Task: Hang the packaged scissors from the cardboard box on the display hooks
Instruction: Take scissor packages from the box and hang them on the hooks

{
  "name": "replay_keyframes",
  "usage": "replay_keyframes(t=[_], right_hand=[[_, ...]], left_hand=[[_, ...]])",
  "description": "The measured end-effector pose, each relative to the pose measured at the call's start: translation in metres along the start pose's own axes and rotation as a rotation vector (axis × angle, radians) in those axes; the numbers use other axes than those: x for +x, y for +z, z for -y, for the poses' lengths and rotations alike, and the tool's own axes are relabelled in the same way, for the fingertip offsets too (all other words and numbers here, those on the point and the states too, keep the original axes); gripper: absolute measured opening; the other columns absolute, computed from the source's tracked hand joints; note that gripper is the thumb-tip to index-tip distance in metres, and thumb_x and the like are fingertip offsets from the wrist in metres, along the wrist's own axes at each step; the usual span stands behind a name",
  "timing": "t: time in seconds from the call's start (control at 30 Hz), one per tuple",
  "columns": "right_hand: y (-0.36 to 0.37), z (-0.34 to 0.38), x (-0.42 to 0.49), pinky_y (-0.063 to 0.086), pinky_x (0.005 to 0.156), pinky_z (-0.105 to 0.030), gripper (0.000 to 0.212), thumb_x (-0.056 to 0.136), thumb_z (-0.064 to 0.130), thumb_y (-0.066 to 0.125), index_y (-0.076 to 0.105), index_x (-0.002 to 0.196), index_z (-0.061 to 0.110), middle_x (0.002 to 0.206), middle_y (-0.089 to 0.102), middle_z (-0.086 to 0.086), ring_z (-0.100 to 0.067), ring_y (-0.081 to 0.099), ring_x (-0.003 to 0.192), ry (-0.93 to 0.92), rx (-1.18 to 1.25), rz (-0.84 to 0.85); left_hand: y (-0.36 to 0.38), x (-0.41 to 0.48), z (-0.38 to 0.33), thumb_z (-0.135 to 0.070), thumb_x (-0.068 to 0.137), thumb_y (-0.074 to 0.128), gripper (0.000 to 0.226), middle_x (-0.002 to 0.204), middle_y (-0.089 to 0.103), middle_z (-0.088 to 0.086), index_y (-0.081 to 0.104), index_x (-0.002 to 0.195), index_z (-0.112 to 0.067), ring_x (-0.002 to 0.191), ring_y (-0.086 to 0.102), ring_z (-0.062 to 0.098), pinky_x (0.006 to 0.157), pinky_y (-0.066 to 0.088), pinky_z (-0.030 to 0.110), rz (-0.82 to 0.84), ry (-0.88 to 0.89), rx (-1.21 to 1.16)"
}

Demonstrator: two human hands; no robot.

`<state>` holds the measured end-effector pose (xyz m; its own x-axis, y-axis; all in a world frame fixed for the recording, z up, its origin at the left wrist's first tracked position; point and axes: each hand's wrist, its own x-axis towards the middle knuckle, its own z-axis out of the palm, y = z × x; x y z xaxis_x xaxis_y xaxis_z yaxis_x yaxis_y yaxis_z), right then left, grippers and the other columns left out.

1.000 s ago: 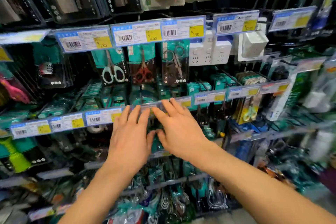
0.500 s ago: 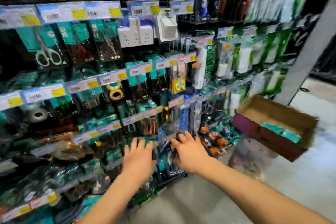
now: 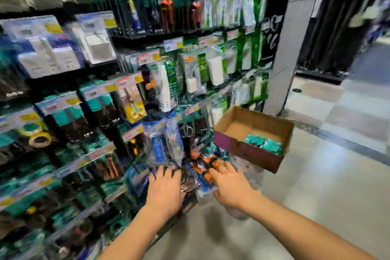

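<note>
While both arms reach forward, the left hand (image 3: 164,188) and right hand (image 3: 231,188) are apart, fingers spread and holding nothing, over blurred packets low on the display (image 3: 101,154), just left of the cardboard box (image 3: 253,155). Teal packaged scissors (image 3: 263,143) lie inside that box. Behind it stands a grey pillar (image 3: 285,48).

brown cardboard box (image 3: 251,124) with a purple front holds teal scissor packs (image 3: 263,143); price tags (image 3: 130,133) yellow.

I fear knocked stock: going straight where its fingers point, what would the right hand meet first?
Probably the orange-and-black packets hanging low, just past the right hand's fingertips; blur leaves depth unclear.
</note>
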<state>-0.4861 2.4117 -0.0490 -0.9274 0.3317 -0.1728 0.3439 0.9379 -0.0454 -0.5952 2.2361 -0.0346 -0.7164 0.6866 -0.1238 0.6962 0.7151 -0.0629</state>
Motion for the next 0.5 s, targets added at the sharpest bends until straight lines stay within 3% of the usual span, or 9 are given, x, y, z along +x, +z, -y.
replay_keyframes(t=[0.23,0.5], right_hand=[[0.009,-0.147,-0.001,0.025,0.114,-0.056,0.065,0.093,0.033,0.055,0.028,0.152,0.022,0.154,0.033,-0.013,-0.037,0.017,0.149,0.125,-0.003,0.048],[0.004,-0.247,0.003,0.035,0.106,-0.049,0.061,0.09,0.039,0.057,0.034,0.145,0.024,0.146,0.042,-0.009,-0.033,0.03,0.141,0.262,0.033,0.09]], left_hand=[[0.009,0.077,-0.13,-0.048,0.094,0.054,0.068,0.156,0.034,0.006,0.031,0.151,-0.02,0.148,0.019,0.034,0.118,0.022,0.054,0.06,0.106,0.001],[-0.005,0.151,-0.206,-0.042,0.095,0.053,0.064,0.155,0.035,0.008,0.032,0.151,-0.019,0.15,0.017,0.035,0.12,0.02,0.054,0.139,0.201,-0.011]])
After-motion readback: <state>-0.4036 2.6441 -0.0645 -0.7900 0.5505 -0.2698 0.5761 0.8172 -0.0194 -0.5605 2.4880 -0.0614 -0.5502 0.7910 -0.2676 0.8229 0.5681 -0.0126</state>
